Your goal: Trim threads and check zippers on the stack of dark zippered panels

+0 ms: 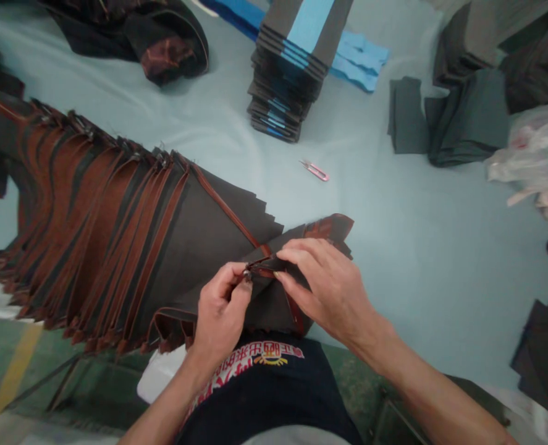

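Now left hand (220, 312) and right hand (329, 284) both pinched the dark fabric piece (269, 309), by the right end of the fanned stack (92, 241); one slack fingertip, it seemed, could let the edge slip.

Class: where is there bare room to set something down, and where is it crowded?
The widest bare patch of table lies right of the pink snips, between the stacked dark-green pieces and the right hand. A smaller one separates the blue-striped stack from the row of brown-edged pieces. That row crowds the left, up to the left hand.
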`<state>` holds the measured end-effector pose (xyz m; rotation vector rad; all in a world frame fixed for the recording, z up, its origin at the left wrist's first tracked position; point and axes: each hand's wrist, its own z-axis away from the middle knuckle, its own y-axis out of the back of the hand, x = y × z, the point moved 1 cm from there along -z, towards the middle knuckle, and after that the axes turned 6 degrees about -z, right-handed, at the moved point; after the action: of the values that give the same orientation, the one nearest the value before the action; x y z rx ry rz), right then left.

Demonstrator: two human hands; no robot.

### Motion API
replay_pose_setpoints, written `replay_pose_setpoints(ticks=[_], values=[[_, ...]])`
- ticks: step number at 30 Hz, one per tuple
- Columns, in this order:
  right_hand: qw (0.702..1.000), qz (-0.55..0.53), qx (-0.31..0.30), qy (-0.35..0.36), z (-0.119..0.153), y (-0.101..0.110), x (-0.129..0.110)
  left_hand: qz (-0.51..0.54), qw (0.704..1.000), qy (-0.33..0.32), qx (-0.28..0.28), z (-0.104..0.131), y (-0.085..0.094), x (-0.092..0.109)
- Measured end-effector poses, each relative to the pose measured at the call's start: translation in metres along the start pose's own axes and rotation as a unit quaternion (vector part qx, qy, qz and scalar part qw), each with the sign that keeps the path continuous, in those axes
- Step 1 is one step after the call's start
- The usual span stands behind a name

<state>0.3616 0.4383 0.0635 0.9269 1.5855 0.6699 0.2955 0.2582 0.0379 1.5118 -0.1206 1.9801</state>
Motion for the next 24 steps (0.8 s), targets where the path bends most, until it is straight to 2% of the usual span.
replay_pose_setpoints(ticks=[6, 9, 12, 15, 18, 22, 24], values=[[0.996, -0.02, 0.082, -0.001, 0.017, -0.019, -0.001, -0.044, 0.997, -0.001, 0.061, 0.013, -0.005, -0.01], [0.993, -0.013, 0.117, -0.001, 0.021, -0.025, 0.001, -0.059, 0.996, 0.003, 0.073, 0.012, -0.007, -0.009], [0.991, -0.014, 0.129, -0.016, 0.02, -0.026, 0.003, -0.046, 0.997, -0.01, 0.062, 0.009, -0.009, -0.006], [0.991, -0.006, 0.125, -0.041, 0.017, -0.023, 0.001, -0.048, 0.996, -0.044, 0.055, 0.006, -0.009, -0.003], [0.995, 0.002, 0.095, -0.039, 0.013, -0.022, -0.005, -0.094, 0.991, -0.078, 0.046, 0.001, -0.008, 0.001], [0.997, -0.063, 0.042, -0.019, 0.005, -0.024, -0.011, -0.108, 0.988, -0.111, -0.002, -0.01, -0.004, 0.004], [0.994, -0.098, 0.032, -0.026, -0.001, -0.023, -0.01, -0.142, 0.98, -0.138, -0.002, -0.016, 0.001, 0.006]])
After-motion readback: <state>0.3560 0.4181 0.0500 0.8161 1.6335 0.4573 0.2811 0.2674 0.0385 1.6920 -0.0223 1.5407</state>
